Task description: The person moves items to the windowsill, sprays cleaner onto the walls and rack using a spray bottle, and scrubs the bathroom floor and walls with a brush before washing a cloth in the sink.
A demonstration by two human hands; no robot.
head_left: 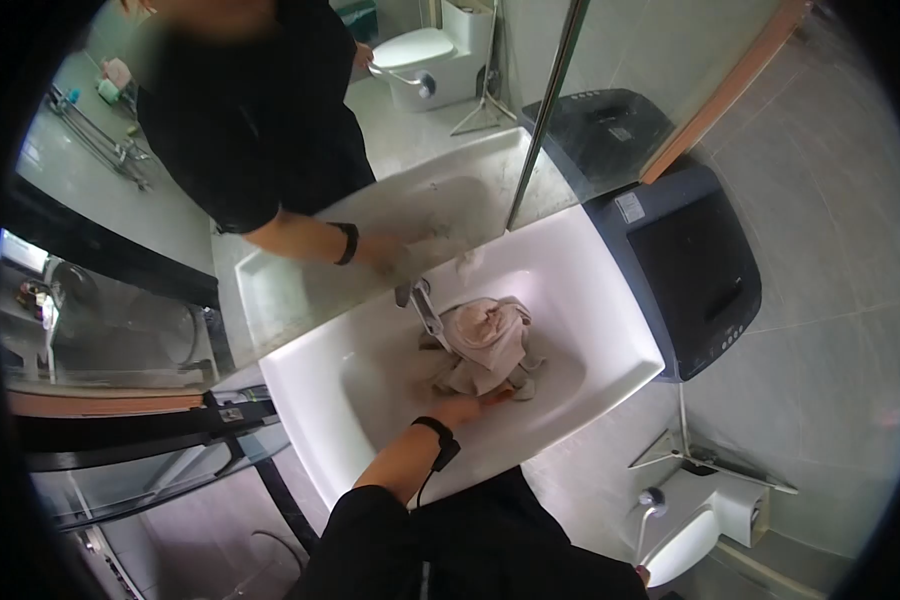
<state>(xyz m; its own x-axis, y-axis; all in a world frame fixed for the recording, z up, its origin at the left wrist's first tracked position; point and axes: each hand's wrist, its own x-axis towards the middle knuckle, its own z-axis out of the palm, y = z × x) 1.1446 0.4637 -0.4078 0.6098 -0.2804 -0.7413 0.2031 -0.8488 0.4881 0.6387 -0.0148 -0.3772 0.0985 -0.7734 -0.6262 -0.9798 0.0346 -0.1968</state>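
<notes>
In the basin, my left hand (457, 410), with a black band on its wrist, is at the near edge of a bunched, wet-looking beige-pink cloth (490, 335). Motion smears its fingers, so their grip is unclear. A small orange-red thing (497, 397) shows beside the fingertips, partly under the cloth. The cloth lies heaped below the metal faucet (425, 308). At the bottom right, my right hand (644, 575) is barely visible, closed round the thin handle of a silver round-headed tool (652, 498) whose kind I cannot make out.
The white sink (610, 300) stands against a mirror (300, 270) that reflects my body. A dark top-lid appliance (695, 270) is right of it. Lower right are a white toilet (685, 550) and a metal stand (710, 465). A dark-framed glass enclosure (170, 470) is at left.
</notes>
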